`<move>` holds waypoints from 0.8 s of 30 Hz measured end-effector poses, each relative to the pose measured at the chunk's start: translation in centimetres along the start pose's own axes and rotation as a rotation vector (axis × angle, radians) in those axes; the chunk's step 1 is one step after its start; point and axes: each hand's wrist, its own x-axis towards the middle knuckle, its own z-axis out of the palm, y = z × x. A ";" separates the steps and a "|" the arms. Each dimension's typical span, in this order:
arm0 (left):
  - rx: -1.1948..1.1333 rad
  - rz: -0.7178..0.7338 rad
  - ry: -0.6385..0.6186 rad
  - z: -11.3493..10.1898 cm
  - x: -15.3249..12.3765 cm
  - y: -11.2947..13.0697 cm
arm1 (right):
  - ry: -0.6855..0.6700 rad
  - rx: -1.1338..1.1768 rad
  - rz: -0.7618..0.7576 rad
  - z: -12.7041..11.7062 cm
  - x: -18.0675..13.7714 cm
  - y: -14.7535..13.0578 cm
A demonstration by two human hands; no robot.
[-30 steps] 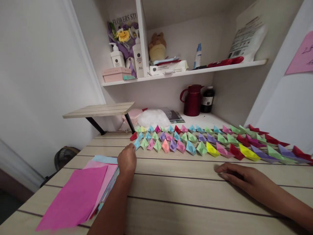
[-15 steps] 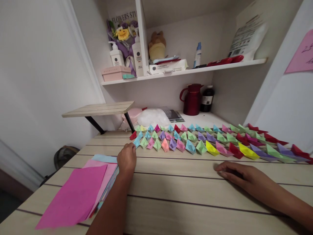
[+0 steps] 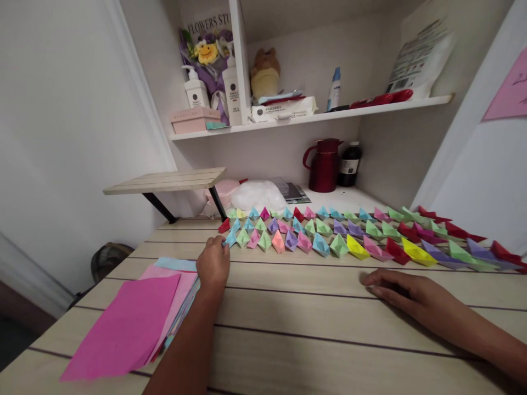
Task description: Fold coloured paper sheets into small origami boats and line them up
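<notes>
Rows of small folded paper boats in many colours stretch across the table. My left hand is closed at the left end of the front row, its fingertips pinching the edge of a light blue paper boat. Just left of that wrist lies a stack of coloured paper sheets, a magenta one on top, partly covered by my forearm. On the right, my right hand rests on the tabletop with fingers loosely extended and nothing in them. It lies in front of the yellow and pink boats, apart from them.
A small raised wooden stand on black legs is at the back left. Behind the boats are a white plastic bag, a dark red jug and a dark bottle. Above runs a white shelf holding bottles, boxes and a plush toy.
My left hand has shifted very slightly at the blue boat, and more of its fingertips show against the paper. The right hand stays where it was.
</notes>
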 end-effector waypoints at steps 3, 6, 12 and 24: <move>-0.007 -0.007 0.006 0.1 -0.1 0.0 | -0.009 0.012 -0.005 -0.1 -0.1 -0.1; 0.001 -0.014 0.002 0.1 -0.1 0.1 | -0.010 0.025 -0.008 -0.2 -0.1 -0.1; 0.031 -0.015 -0.036 0.2 0.0 0.1 | -0.011 0.021 0.008 -0.1 0.0 -0.3; 0.085 -0.030 -0.063 0.3 0.2 0.6 | -0.011 0.000 0.017 -0.1 0.1 0.2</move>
